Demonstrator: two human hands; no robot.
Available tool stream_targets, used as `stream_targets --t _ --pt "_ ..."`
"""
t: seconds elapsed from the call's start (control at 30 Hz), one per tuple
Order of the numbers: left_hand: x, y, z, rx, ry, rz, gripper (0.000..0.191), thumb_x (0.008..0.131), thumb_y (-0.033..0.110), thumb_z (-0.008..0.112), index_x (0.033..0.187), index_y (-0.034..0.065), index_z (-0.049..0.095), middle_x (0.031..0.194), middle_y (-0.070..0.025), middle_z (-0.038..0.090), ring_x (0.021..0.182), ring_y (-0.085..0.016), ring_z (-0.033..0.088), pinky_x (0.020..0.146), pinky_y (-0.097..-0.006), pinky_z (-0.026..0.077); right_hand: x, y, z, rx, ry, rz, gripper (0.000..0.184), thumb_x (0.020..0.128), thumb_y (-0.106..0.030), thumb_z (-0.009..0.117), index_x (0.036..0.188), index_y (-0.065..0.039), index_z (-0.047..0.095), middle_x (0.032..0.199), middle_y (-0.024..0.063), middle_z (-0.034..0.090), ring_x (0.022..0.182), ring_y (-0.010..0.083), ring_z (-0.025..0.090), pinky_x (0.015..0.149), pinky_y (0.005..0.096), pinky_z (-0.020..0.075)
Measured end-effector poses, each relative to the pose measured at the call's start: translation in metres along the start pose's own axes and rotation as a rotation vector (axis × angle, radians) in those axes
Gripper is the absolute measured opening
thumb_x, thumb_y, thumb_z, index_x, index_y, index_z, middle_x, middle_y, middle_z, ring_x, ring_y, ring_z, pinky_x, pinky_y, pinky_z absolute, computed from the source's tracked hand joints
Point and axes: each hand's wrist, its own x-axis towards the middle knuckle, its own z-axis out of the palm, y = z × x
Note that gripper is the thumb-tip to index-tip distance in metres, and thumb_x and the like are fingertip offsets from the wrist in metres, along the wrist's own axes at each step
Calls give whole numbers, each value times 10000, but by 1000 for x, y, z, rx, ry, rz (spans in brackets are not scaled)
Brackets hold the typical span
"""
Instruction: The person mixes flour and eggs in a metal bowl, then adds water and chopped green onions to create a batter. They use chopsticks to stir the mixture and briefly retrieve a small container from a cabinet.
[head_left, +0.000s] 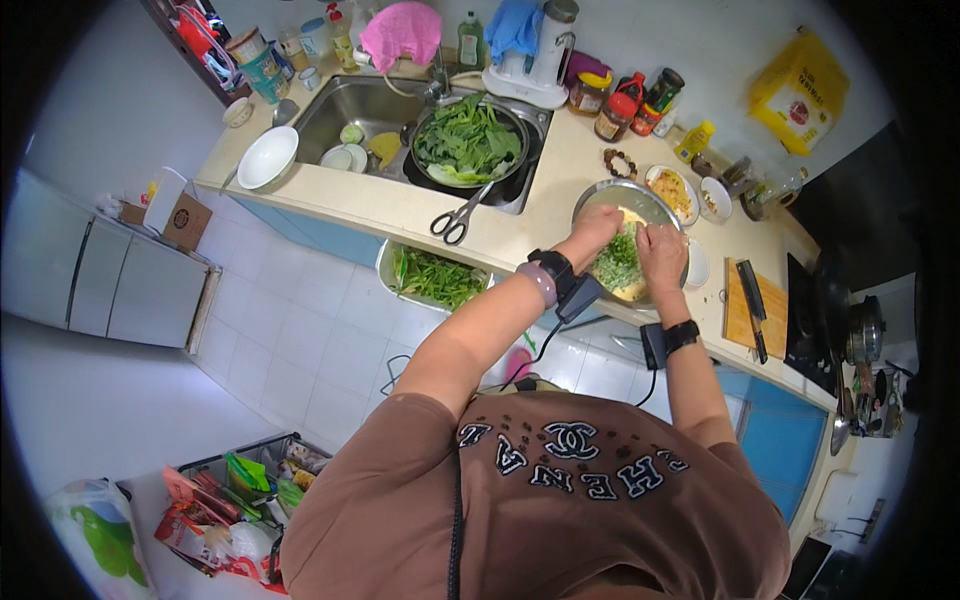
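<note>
A steel mixing bowl (634, 193) stands on the counter before me. In it lie chopped greens (621, 259) with a pale yellow mixture around them. My left hand (598, 227) is over the bowl's left part, its fingers curled inward. Opposite it, my right hand (663, 253) is above the bowl's right side, also with bent fingers. The fingertips point toward each other; whether anything is between them is hidden. Just behind the bowl is a plate of orange and yellow chopped food (670, 191), with a small white bowl (715, 199) beside it.
Right of the bowl, a cleaver (750, 291) and another knife lie on a wooden cutting board (776, 307), next to the black stove (806, 330). Scissors (454, 223) rest at the sink's front edge. A pan of leafy greens (469, 142) sits over the sink (330, 112). Jars (615, 116) line the wall.
</note>
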Motion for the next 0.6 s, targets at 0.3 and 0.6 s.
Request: stream_targets --t 0.3,0.6 --pt "3 4 -46 0 -208 -223 342 879 273 609 1085 0 593 1084 -75 610 910 -208 613 846 -298 475 -2 22 12 144 191 51 189 871 -186 534 979 -78 645 907 179 617 938 332 589 796 417 481" --pt "-5 17 -249 -1220 405 -224 354 954 169 370 1210 -57 467 1238 -229 538 1140 -364 536 974 -451 459 92 -76 -21 1525 -68 90 393 982 -328 441 1125 3 598 1027 94 658 917 154 631 808 256 489"
